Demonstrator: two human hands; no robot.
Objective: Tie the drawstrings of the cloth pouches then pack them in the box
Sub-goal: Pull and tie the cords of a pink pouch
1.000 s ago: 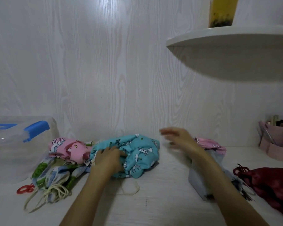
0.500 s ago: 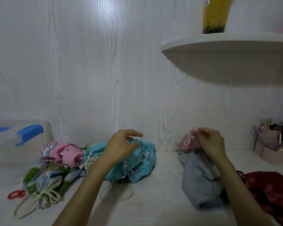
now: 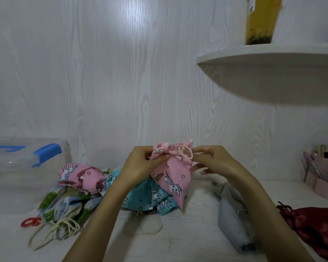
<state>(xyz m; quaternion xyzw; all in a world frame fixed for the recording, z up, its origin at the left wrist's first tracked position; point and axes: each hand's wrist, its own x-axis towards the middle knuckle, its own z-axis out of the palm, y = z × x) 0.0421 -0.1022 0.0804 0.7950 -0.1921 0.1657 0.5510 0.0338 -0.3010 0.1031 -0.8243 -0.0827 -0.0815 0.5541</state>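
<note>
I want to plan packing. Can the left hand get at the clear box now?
Probably not yet: the left hand pinches the pink pouch; the clear box stands unblocked at far left.

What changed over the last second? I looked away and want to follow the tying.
The left hand let go of the blue unicorn pouch. The right hand lifted the pink unicorn pouch off the grey pouch to centre; both now pinch its neck and drawstring. The pile and clear box stayed.

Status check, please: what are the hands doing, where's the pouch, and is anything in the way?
Left hand pinches the pink pouch at its gathered neck; right hand pinches its drawstring. Pouch held above the table, not yet tied. Clear box far left; nothing in the way.
</note>
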